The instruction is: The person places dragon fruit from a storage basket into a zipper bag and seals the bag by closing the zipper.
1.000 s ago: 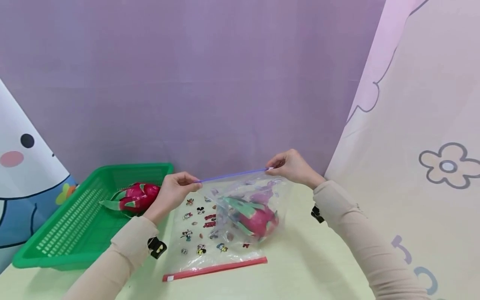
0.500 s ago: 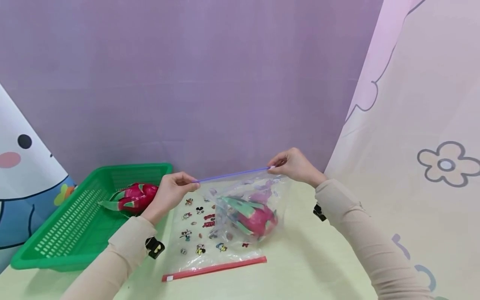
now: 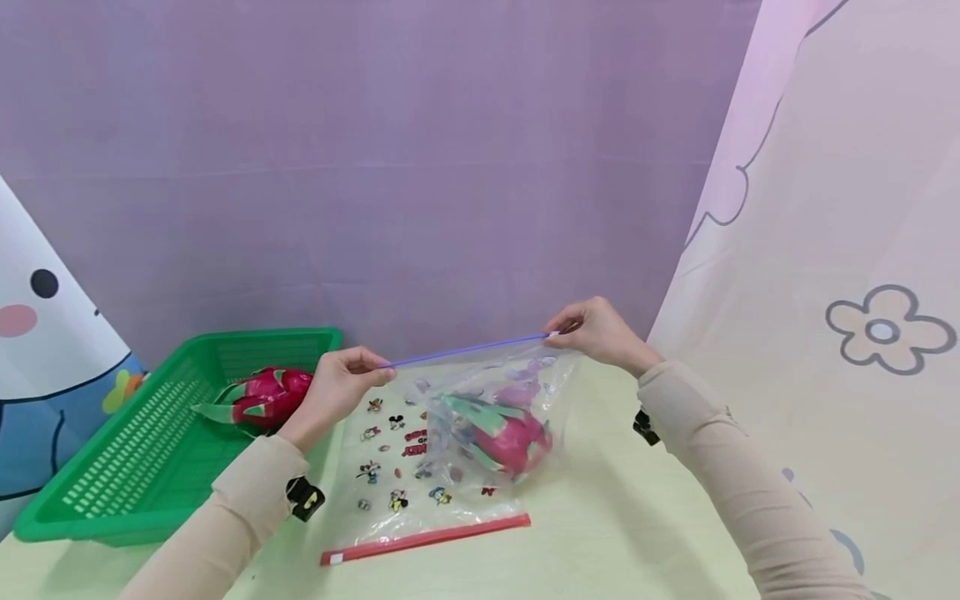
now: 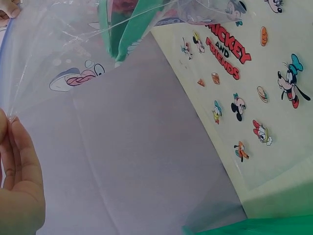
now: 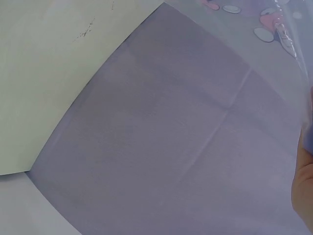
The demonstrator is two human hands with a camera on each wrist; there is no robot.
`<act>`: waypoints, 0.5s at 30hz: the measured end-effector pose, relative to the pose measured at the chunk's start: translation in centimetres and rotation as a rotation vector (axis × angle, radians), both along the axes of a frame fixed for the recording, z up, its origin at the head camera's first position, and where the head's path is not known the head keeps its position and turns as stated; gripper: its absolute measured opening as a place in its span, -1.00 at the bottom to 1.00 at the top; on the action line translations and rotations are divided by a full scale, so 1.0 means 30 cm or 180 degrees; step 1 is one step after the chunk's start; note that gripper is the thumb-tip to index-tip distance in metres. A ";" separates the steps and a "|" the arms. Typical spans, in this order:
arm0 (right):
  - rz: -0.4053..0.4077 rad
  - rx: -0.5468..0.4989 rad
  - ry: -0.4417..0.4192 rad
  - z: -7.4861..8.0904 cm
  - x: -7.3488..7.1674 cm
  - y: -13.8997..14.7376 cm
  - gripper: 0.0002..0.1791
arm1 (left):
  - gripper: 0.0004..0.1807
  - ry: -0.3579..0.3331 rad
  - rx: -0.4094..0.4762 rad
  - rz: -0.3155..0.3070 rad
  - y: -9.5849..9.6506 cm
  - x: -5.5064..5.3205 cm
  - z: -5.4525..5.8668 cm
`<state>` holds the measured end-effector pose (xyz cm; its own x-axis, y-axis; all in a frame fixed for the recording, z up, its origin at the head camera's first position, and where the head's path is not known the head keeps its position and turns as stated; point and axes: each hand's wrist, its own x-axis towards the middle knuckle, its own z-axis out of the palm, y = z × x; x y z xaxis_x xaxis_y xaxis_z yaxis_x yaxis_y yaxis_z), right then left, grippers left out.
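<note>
A clear zip bag (image 3: 551,392) with a blue closure strip (image 3: 465,351) hangs from both hands. Inside the bag, low down, lies a red dragon fruit (image 3: 513,442) with green scales. My left hand (image 3: 341,387) pinches the strip's left end between thumb and fingers. At the right end my right hand (image 3: 600,336) pinches the strip by a small white slider (image 3: 553,334). The left wrist view has the left hand (image 4: 22,166) at the edge, holding the plastic. Only part of the right hand (image 5: 304,181) shows in the right wrist view.
Behind the held bag, a second clear bag (image 3: 375,521) with cartoon prints and a red slider strip lies flat on the table (image 3: 615,517). To the left, a green basket (image 3: 112,525) holds another dragon fruit (image 3: 270,398). A purple backdrop (image 3: 450,167) rises behind.
My right hand has shifted slightly to the right with the slider, so a longer stretch of blue strip shows between the hands. Both hands keep their pinch.
</note>
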<state>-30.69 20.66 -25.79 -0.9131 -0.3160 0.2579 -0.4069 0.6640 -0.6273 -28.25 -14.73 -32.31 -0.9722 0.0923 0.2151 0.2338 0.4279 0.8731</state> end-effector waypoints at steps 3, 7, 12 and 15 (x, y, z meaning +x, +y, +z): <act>-0.0036 -0.0018 0.0017 -0.005 -0.001 0.007 -0.85 | -0.77 -0.0011 0.0001 -0.0020 -0.003 0.000 -0.006; -0.0046 -0.0062 0.0056 -0.010 -0.001 0.016 -0.85 | -0.77 -0.0021 0.0007 -0.0037 -0.003 0.000 -0.007; -0.0030 -0.0147 0.0017 -0.012 0.008 0.022 -0.85 | -0.77 -0.0012 -0.0009 -0.0029 0.000 0.001 -0.005; -0.0052 -0.0159 -0.0008 -0.011 0.015 0.028 -0.85 | -0.77 -0.0037 -0.0007 -0.0022 -0.002 0.001 -0.008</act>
<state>-30.26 21.49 -26.12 -0.9187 -0.2877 0.2706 -0.3946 0.6383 -0.6610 -28.21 -14.79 -32.55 -0.9740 0.0994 0.2036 0.2266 0.4283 0.8748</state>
